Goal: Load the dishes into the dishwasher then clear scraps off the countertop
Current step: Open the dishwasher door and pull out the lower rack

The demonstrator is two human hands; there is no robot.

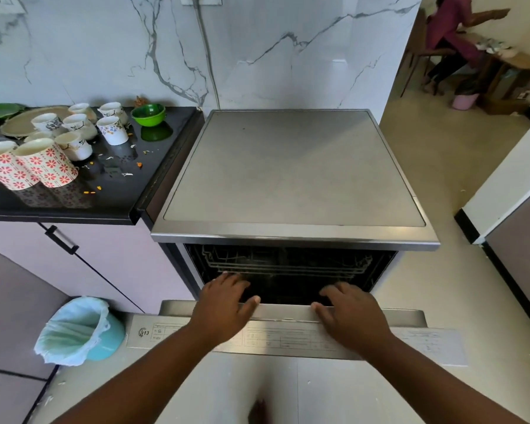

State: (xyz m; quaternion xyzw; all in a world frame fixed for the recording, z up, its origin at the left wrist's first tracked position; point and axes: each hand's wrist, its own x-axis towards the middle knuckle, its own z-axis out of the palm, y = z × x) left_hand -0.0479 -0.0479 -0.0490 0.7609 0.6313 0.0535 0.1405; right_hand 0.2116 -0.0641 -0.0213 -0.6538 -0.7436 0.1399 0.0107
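A: Where does the dishwasher stand?

B: On the floor just to the right of the black countertop, against the marble wall. Its door is partly lowered toward the person, and the dark opening shows a wire rack inside.

A: And the hands?

B: Both are on the top edge of the door. The left hand lies over the left part of the edge, fingers reaching into the opening and thumb along the rim. The right hand sits the same way further right. The fingers look spread and fairly straight, laid over the edge, but whether their tips curl under the rim I cannot tell.

A: The dishes?

B: All on the countertop, well apart from the hands. Two cups with red flowers stand nearest the front edge, touching each other. Behind them is a cluster of white mugs with dark or blue patterns, beside a beige plate. A green bowl sits near the wall at the right end.

A: Any scraps?

B: Small orange and white bits are scattered over the dark surface between the cups and the counter's right edge.

A: Anything else?

B: A blue bin with a pale liner stands on the floor left of the door, in front of pink cabinets. In the far room a seated person is at a wooden table.
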